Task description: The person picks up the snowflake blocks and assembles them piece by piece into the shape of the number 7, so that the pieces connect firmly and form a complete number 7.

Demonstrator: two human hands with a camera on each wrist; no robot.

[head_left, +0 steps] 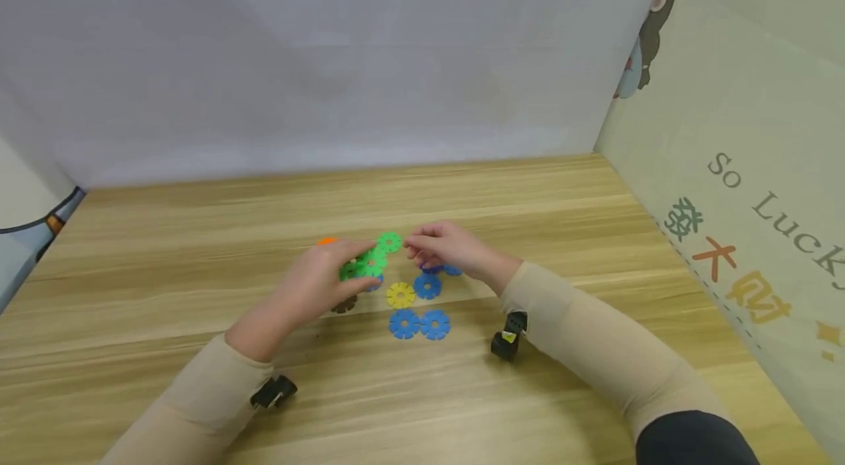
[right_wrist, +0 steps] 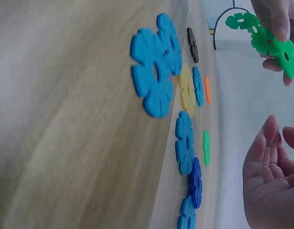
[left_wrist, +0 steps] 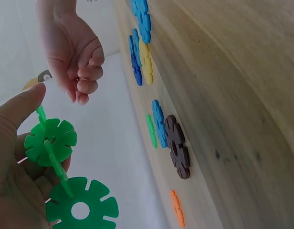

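Between its thumb and fingers, my left hand [head_left: 310, 282] holds a chain of interlocked green plastic snowflake discs [left_wrist: 61, 131], raised above the table. The right wrist view shows these notched discs slotted edge to edge. My right hand [head_left: 455, 251] hovers to the right of the chain, its fingers loosely bent with nothing visible between them. Nearest to its fingertips in the head view is a single green disc [head_left: 389, 243], lying on the table. Dark blue [right_wrist: 195, 182] and lighter blue discs are on the table below the right hand.
Two blue discs [head_left: 419, 324] touch near the front of the group. A yellow disc [head_left: 400, 295] lies beside another blue disc [head_left: 428, 286]. Brown [left_wrist: 178, 148] and orange [left_wrist: 176, 208] discs lie under the left hand's side. Cloth walls [head_left: 330, 69] border the wooden table [head_left: 528, 186].
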